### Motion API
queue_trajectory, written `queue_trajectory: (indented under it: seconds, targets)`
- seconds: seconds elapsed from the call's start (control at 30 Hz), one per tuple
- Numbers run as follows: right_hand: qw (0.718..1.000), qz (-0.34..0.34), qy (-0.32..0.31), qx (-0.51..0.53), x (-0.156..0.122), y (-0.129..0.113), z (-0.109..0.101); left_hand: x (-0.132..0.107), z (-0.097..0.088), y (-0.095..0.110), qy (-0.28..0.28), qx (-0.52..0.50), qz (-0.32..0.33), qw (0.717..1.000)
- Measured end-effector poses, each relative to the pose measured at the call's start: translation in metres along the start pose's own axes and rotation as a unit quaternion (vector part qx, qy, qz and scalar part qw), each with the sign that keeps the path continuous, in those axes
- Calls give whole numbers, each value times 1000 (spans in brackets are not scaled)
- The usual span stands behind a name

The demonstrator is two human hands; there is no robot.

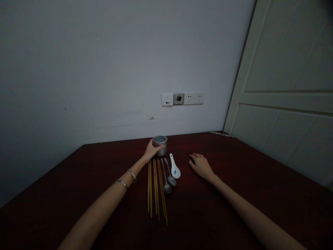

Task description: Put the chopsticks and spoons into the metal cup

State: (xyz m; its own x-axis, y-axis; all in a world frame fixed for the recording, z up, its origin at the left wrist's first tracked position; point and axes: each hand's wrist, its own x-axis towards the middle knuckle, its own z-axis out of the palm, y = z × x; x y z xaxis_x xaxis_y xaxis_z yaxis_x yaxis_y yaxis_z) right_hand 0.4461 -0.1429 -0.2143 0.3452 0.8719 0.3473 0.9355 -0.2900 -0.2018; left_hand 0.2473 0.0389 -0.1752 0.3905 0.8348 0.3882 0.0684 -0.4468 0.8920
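Observation:
My left hand (151, 151) is wrapped round the side of a small metal cup (160, 144) that stands upright near the far edge of a dark red table (78, 180). Two bangles sit on that wrist. Just in front of the cup lie several wooden chopsticks (156, 189) side by side. Two metal spoons (168, 177) lie to their right, and then a white ceramic spoon (175, 167) with a blue mark. My right hand (201, 165) rests flat on the table to the right of the spoons, fingers stretched out, holding nothing.
A white wall rises behind the table, with a row of sockets (182, 99) above the cup. A pale panelled door (286, 90) stands along the table's right side.

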Motion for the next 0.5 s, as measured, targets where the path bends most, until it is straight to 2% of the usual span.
queue_trajectory:
  seconds: [0.5]
  targets:
    - [1000, -4, 1, -5, 2, 3, 4, 3, -1, -3, -6, -49, -30, 998]
